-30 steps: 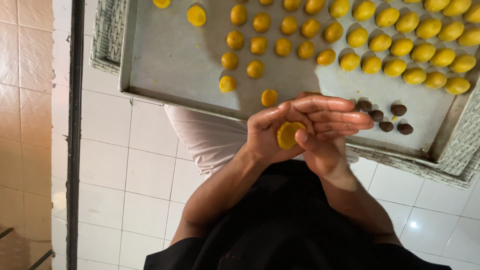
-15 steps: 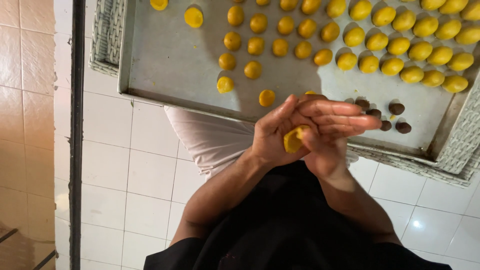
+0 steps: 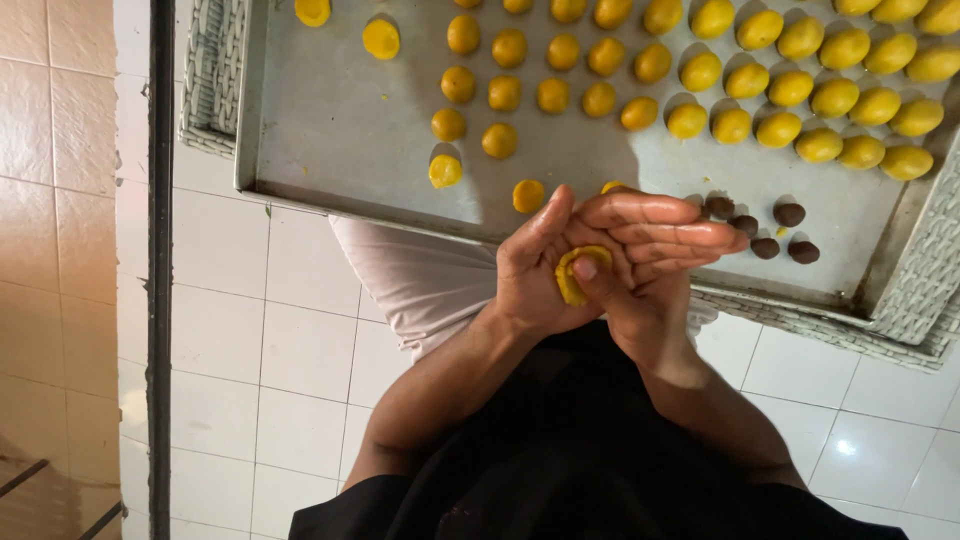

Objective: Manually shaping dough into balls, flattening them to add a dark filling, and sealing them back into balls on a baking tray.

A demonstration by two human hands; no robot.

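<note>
My left hand [image 3: 535, 260] cups a flattened piece of yellow dough [image 3: 570, 275] in its palm. My right hand [image 3: 650, 255] lies across it, thumb pressing into the dough and fingers stretched over the left fingers. Both hands hover just in front of the near edge of a large metal baking tray [image 3: 350, 120]. Rows of several yellow dough balls [image 3: 700, 72] fill the tray's far and right parts. A few small dark brown balls [image 3: 775, 230] sit on the tray just right of my hands.
The tray rests on a white woven wicker base [image 3: 205, 70] over a white tiled floor [image 3: 230, 360]. A dark vertical bar [image 3: 158, 270] stands at the left beside tan tiles. A white cloth [image 3: 420, 280] lies under my forearms.
The dough went from lying flat and open on my left palm to being folded up, with my right thumb pushed in and the hands closed tighter around it.
</note>
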